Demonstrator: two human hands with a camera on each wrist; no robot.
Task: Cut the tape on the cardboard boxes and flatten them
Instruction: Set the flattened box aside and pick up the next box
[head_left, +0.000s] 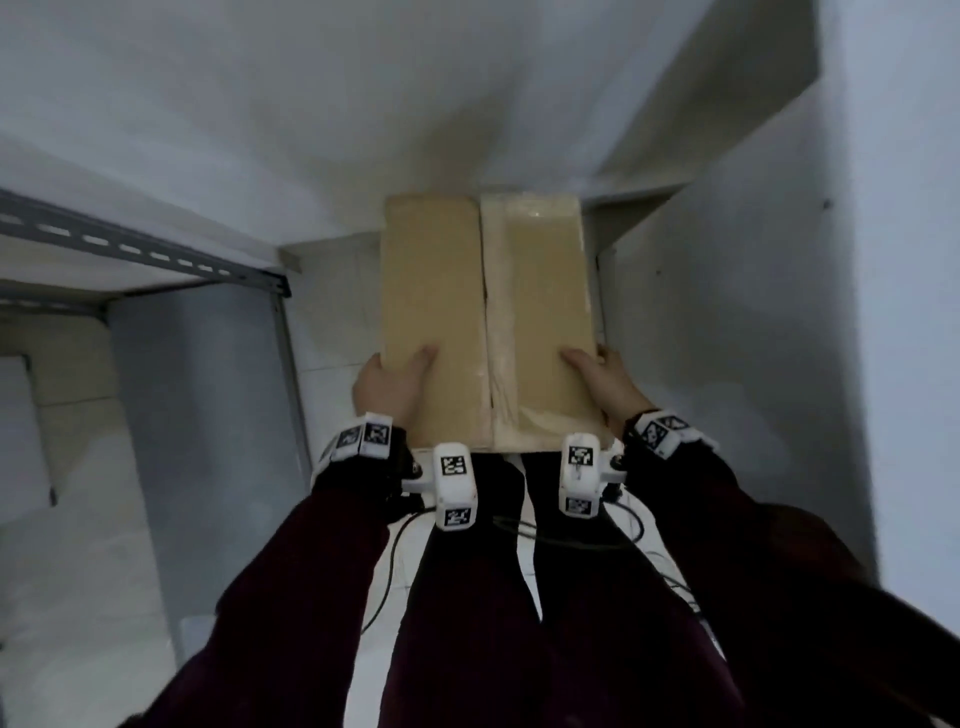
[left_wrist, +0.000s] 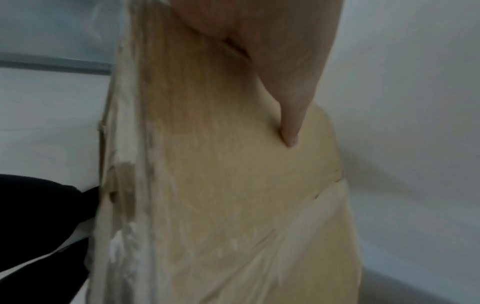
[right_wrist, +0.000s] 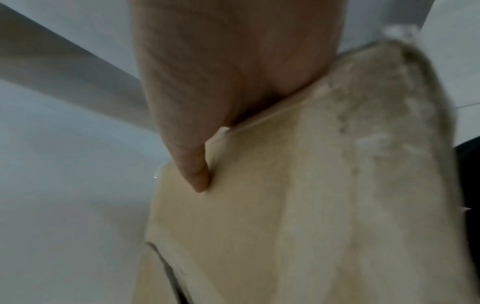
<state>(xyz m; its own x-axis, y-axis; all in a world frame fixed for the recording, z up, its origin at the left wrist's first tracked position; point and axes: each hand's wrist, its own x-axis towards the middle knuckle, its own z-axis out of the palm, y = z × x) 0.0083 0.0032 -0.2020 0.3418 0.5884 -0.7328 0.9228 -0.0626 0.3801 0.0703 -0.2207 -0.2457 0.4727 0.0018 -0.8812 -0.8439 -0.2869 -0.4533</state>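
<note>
Cardboard in both hands here: our left hand (head_left: 387, 382) grips the near left edge of the cardboard box (head_left: 485, 317), thumb on top, and our right hand (head_left: 602, 376) grips the near right edge. The box hangs over white floor (head_left: 332, 312), cloudy tape (head_left: 498, 322) along its seam.

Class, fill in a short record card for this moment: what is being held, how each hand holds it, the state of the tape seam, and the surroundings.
object: cardboard box, flaps closed, held in front of the person
left hand: grips the near left edge, thumb on top
right hand: grips the near right edge, thumb on top
tape: runs along the centre seam, a dark split shows partway
surroundings: metal shelf at left
</note>
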